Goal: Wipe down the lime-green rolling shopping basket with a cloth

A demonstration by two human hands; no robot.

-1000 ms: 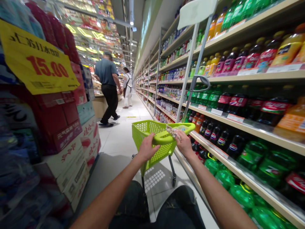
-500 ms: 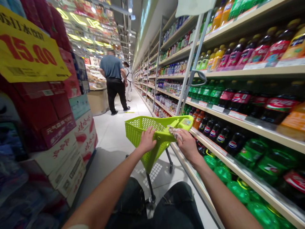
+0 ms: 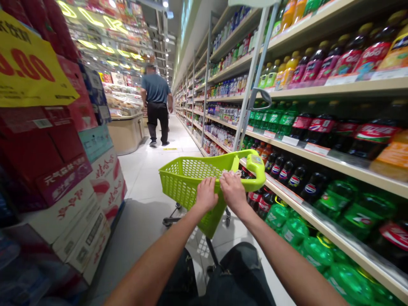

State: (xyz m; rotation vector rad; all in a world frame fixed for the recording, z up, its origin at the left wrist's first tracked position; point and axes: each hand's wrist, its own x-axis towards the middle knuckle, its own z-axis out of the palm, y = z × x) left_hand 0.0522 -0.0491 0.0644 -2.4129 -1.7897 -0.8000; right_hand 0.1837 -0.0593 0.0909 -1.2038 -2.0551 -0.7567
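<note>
A lime-green shopping cart (image 3: pixel 185 178) stands in the aisle right in front of me, its basket slanting to the left. My left hand (image 3: pixel 206 194) is closed over the near handle bar of the cart. Close beside it, my right hand (image 3: pixel 233 190) also grips the handle, and a small crumpled pale thing shows between its fingers and the bar. Both my forearms reach forward over my dark trousers.
Shelves of soda bottles (image 3: pixel 302 127) run along the right, close to the cart. Stacked red and white cartons (image 3: pixel 79 187) with a yellow price sign (image 3: pixel 28 72) line the left. A person in a blue shirt (image 3: pixel 156 106) stands further down the aisle beside a counter (image 3: pixel 126 131).
The cart has swung left and my hands have come together on its handle. The view has shifted so the cartons slid left. The person ahead has stepped further away and stands more centred.
</note>
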